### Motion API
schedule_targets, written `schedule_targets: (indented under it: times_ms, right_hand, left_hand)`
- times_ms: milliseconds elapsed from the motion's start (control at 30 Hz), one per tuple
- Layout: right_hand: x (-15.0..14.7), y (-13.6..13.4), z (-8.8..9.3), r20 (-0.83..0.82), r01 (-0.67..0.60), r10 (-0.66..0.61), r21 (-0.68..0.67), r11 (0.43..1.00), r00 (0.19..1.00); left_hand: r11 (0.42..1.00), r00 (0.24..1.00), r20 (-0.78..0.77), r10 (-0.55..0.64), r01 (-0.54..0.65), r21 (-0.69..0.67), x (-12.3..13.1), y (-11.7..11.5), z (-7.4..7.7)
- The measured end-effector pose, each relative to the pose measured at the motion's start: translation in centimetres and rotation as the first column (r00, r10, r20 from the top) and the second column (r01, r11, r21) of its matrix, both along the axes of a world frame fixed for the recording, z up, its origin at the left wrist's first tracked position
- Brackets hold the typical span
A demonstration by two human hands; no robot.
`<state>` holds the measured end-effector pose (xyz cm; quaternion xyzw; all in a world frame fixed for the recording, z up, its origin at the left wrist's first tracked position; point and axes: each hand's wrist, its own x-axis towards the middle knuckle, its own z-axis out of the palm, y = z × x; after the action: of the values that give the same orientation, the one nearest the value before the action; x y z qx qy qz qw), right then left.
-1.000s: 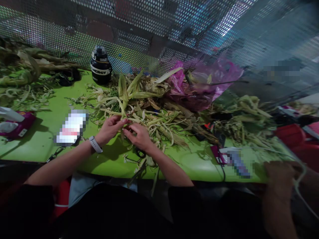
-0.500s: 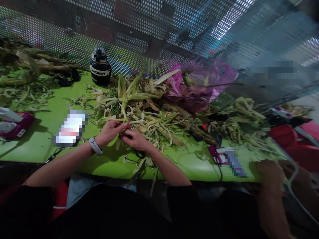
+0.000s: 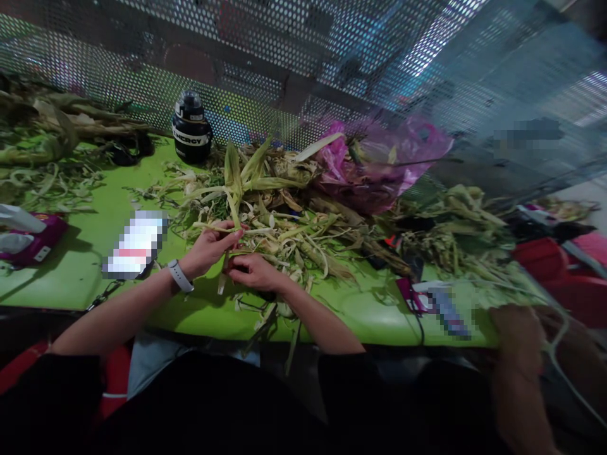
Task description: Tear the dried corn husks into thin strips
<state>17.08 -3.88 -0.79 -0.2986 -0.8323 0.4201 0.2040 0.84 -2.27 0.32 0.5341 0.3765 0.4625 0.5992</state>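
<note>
Lime-green worktop (image 3: 95, 253) runs below a perforated metal screen (image 3: 284, 38), and at its middle we work against a heap of pale husks (image 3: 294, 234). Our left hand (image 3: 208, 248), a white watch (image 3: 180, 276) on its wrist, pinches a leaf strip (image 3: 226, 260) at the heap's front edge. Our right hand (image 3: 253, 272), just below it, is curled closed on the same strip. Behind the heap stand a black jar (image 3: 191, 129) and a pink bag (image 3: 374, 164). At the lower right, a co-worker's hand (image 3: 516, 335) is at the worktop's edge.
</note>
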Motion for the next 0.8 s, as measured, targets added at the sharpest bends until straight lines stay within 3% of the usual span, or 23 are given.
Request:
schedule_targets:
  times_ms: [100,167,233,300,367,433,533,700,800]
  right_hand:
    - [0.6,-1.0,1.4,-0.024,0.092,-0.092,0.027,0.995,0.996]
    - [1.7,-1.4,2.8,-0.104,0.185,-0.193,-0.08,0.979,0.976]
    - [2.9,-1.0,3.9,-0.213,0.34,-0.385,-0.22,0.914,0.898]
    - [3.8,0.1,4.0,-0.247,0.522,-0.571,-0.239,0.819,0.783]
    - [4.0,1.4,3.3,-0.171,0.518,-0.57,-0.272,0.811,0.803]
    - [3.6,2.2,2.2,-0.14,0.435,-0.517,-0.384,0.814,0.845]
    - [2.5,2.4,0.7,-0.168,0.415,-0.546,-0.481,0.772,0.821]
    - [1.6,1.9,0.1,-0.227,0.561,-0.702,-0.46,0.689,0.676]
    - [1.9,2.4,0.2,-0.199,0.559,-0.685,-0.442,0.701,0.701]
  left_hand:
    - [0.997,0.995,-0.07,-0.075,0.073,-0.035,-0.5,0.0,0.4]
    - [0.99,0.984,-0.119,-0.131,0.123,-0.073,-0.8,0.0,0.7]
    - [0.986,0.969,-0.181,-0.167,0.159,-0.058,-0.9,0.0,0.9]
    - [0.977,0.948,-0.242,-0.206,0.212,0.0,-0.8,0.0,1.0]
    - [0.958,0.923,-0.29,-0.251,0.28,0.061,-0.5,0.0,0.9]
    - [0.931,0.896,-0.316,-0.313,0.355,0.084,-0.3,0.0,0.8]
    - [0.892,0.848,-0.345,-0.402,0.448,0.062,-0.3,0.1,0.4]
    - [0.899,0.854,-0.341,-0.392,0.435,0.056,-0.8,0.4,0.0]
    - [0.902,0.856,-0.329,-0.399,0.431,0.026,-1.1,0.5,0.1]
